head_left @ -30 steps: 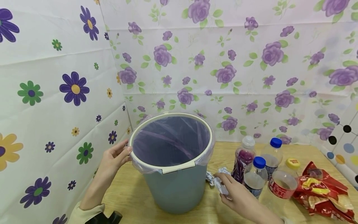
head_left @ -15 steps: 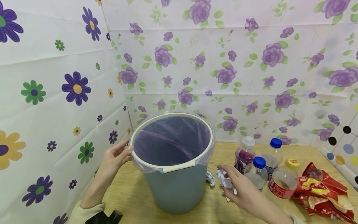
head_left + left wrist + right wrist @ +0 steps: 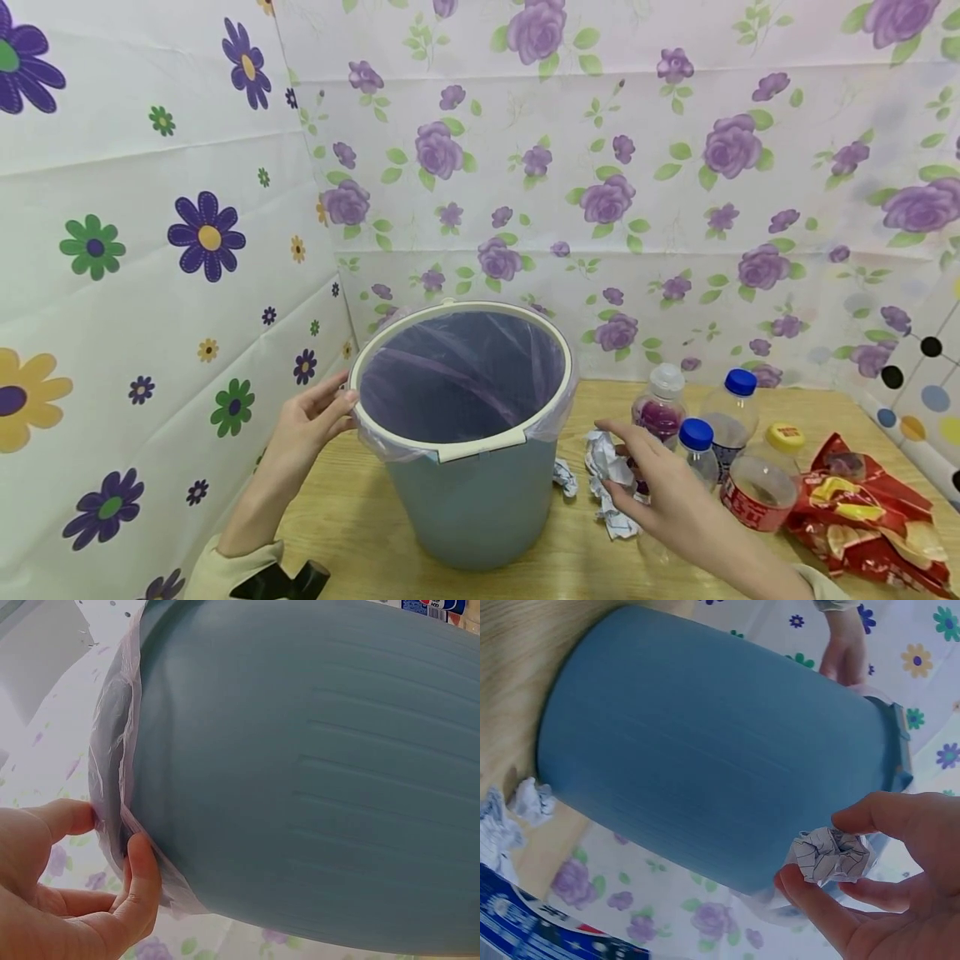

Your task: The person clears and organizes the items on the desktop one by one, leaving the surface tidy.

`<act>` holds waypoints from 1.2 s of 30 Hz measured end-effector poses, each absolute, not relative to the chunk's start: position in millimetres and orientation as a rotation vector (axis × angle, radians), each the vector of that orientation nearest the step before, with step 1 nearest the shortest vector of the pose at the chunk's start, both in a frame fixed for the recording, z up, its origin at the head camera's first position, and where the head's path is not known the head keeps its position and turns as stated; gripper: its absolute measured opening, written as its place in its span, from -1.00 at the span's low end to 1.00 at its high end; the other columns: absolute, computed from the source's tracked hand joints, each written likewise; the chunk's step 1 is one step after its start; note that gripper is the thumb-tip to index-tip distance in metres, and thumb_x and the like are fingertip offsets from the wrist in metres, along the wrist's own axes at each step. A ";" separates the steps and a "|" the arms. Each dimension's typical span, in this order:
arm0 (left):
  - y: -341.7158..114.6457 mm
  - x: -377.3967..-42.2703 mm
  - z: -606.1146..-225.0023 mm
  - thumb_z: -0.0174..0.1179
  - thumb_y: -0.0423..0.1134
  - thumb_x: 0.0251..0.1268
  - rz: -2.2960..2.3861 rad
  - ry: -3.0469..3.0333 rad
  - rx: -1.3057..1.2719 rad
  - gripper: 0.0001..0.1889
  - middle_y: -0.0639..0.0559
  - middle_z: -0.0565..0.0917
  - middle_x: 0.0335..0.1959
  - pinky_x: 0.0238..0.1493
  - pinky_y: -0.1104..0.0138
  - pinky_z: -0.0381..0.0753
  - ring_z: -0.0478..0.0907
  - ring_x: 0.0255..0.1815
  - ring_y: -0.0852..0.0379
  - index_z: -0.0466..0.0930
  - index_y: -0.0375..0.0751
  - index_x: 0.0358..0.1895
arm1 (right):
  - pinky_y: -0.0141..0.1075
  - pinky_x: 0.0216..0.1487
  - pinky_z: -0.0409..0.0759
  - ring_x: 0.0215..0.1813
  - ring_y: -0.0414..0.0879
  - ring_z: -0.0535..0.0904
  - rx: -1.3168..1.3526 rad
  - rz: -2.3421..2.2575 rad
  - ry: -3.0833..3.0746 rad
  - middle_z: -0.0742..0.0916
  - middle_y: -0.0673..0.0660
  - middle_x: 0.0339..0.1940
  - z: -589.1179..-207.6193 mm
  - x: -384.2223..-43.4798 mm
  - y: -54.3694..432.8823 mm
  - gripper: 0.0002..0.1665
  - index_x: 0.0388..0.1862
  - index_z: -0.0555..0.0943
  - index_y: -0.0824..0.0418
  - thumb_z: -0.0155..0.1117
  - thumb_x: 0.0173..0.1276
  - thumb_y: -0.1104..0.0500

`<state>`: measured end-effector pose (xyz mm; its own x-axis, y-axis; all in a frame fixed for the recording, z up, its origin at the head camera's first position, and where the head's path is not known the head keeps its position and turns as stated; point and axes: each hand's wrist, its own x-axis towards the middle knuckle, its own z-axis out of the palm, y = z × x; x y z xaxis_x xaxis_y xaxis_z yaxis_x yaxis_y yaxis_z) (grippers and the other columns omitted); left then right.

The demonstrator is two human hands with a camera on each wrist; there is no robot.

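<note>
"Two hands on my feed. Left one first?"

"Left hand [image 3: 309, 425] pinches the cream bin rim [image 3: 482, 447] at its left side, nearly closed, plastic liner [image 3: 127, 799] under the fingers."

"Right?"

"Right hand [image 3: 663, 479] holds a crumpled paper ball [image 3: 831, 856], lined sheet. I see thumb and fingers curled round it, parted only by its width. Ball's off the table [image 3: 330, 512], just right of the blue-grey trash bin [image 3: 472, 504], near its top."

"More paper?"

"Yes. One small wad [image 3: 564, 478] beside the bin's base, more crumpled paper [image 3: 619, 523] below the right hand. Bin's upright; I get liner folded over its edge."

"Right side, quick."

"Purple-drink bottle [image 3: 660, 414], two blue-capped bottles [image 3: 696, 436] [image 3: 731, 417], yellow-capped bottle [image 3: 759, 493] with a red label, then a red chip bag [image 3: 870, 517]. All on the table."
</note>
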<state>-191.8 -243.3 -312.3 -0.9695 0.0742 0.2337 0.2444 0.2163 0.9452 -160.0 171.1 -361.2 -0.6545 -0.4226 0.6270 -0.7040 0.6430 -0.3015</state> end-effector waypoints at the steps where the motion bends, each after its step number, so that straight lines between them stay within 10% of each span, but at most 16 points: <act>1: -243.5 -192.0 -312.5 0.04 -0.19 0.48 -1.859 -2.339 -0.311 -0.41 -0.32 0.50 0.21 -0.04 0.52 0.66 0.64 -0.07 0.32 0.15 -0.42 0.44 | -0.45 -0.34 0.65 -0.17 -0.23 0.61 0.876 0.725 -2.346 0.63 0.12 0.09 -358.9 -159.3 171.4 -0.16 0.34 0.36 0.18 0.47 0.05 0.36; 15: -243.9 -191.1 -313.1 0.03 -0.19 0.48 -1.827 -2.359 -0.324 -0.41 -0.19 0.58 0.13 -0.05 0.50 0.67 0.65 -0.07 0.29 0.16 -0.43 0.44 | -0.51 -0.44 0.55 -0.29 -0.35 0.51 0.880 0.680 -2.312 0.62 0.02 -0.10 -329.9 -155.7 173.0 -0.11 0.39 0.32 0.16 0.46 0.07 0.39; 36: -244.4 -191.5 -312.1 0.03 -0.16 0.48 -1.799 -2.381 -0.305 -0.42 -0.16 0.60 0.12 -0.04 0.52 0.65 0.64 -0.07 0.30 0.19 -0.40 0.43 | -0.45 -0.41 0.65 -0.14 -0.03 0.68 0.944 0.609 -2.192 0.64 0.18 0.02 -292.4 -163.1 165.7 -0.08 0.40 0.29 0.23 0.42 0.02 0.44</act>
